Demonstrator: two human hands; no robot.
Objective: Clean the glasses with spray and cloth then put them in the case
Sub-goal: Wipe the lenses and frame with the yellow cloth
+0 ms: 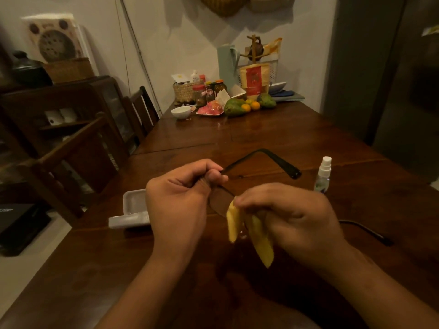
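My left hand (177, 198) grips the black-framed glasses (266, 155) at the frame's left corner, above the wooden table (273, 134). One temple arm juts up and to the right; the other shows behind my right wrist. My right hand (292, 214) pinches a yellow cloth (259, 236) around a dark lens (219, 201); the cloth's ends hang down. An open white glasses case (133, 210) lies on the table left of my left hand. A small clear spray bottle (323, 174) with a white nozzle stands upright to the right.
At the table's far end stand jars, a woven basket (184, 91), a white bowl (181, 112), fruit and a red pouch. Dark wooden chairs (78, 148) and a cabinet line the left side. A tall dark appliance (392, 74) stands at the right.
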